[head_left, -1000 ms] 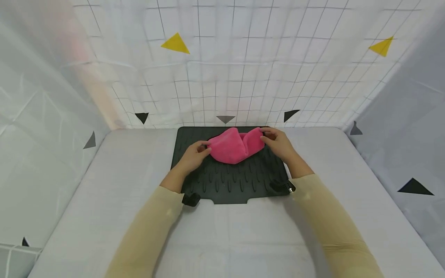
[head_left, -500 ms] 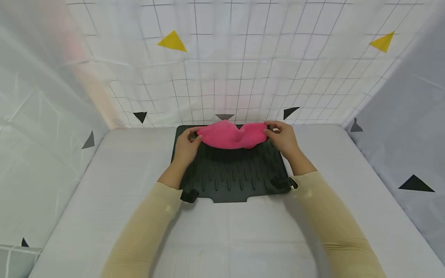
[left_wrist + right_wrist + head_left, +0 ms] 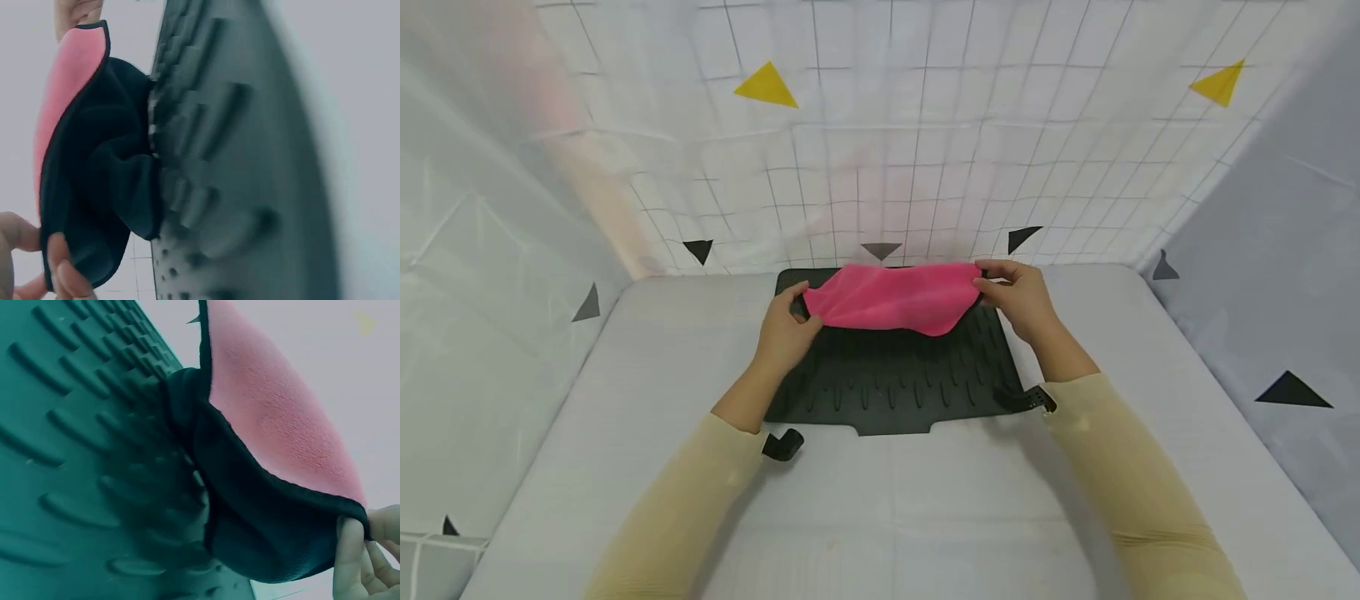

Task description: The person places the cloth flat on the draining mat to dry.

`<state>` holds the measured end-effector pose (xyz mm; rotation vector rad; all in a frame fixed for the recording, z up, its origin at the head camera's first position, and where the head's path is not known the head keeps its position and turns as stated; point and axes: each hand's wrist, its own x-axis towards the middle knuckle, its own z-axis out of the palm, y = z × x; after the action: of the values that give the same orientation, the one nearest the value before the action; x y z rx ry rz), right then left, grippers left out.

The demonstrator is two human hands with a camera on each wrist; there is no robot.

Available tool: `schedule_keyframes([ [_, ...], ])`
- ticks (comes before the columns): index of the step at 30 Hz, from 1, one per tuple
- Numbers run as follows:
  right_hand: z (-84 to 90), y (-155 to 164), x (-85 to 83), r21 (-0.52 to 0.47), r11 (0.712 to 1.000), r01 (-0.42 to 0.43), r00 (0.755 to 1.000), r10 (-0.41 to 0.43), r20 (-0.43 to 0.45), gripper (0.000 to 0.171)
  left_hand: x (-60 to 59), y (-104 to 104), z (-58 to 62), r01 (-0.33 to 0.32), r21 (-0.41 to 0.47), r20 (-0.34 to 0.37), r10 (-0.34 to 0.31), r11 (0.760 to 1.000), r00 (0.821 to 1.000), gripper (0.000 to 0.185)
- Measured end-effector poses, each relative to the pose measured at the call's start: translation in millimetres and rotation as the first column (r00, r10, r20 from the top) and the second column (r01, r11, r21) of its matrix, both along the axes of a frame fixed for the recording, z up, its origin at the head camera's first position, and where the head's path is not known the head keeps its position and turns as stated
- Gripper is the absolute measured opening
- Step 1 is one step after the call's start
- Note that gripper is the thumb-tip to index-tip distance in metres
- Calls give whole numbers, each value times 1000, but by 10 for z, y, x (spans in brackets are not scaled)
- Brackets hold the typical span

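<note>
A pink cloth (image 3: 895,297) is stretched out above the far half of a black ribbed mat (image 3: 895,375). My left hand (image 3: 784,329) pinches its left corner and my right hand (image 3: 1018,298) pinches its right corner. The cloth sags in the middle toward the mat. In the left wrist view the pink cloth (image 3: 69,81) has a dark edge and my fingertips (image 3: 59,269) grip it beside the mat (image 3: 250,156). The right wrist view shows the cloth (image 3: 275,431) hanging over the mat (image 3: 69,456), with my fingers (image 3: 353,562) on its corner.
The mat lies on a white padded table (image 3: 887,500). White gridded walls (image 3: 880,167) with yellow and black triangles close in the back and both sides. Black clips (image 3: 781,443) sit at the mat's near corners.
Both hands have moved apart and away from me, spreading the bunched cloth into a flat sheet held over the mat's far edge.
</note>
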<state>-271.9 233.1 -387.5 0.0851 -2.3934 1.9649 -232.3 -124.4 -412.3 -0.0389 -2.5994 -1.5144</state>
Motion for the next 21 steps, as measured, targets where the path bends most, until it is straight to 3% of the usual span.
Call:
schedule_keyframes([
  [4, -77, 37, 46, 60, 997, -47, 997, 43, 62, 45, 85, -43, -55, 62, -107, 69, -55, 992, 996, 60],
  [10, -271, 41, 77, 157, 984, -84, 990, 65, 122, 45, 129, -59, -165, 95, -232, 113, -70, 968, 991, 61],
  [21, -482, 43, 120, 303, 948, -98, 984, 47, 172, 39, 151, -56, -252, 178, -321, 225, -108, 930, 968, 64],
])
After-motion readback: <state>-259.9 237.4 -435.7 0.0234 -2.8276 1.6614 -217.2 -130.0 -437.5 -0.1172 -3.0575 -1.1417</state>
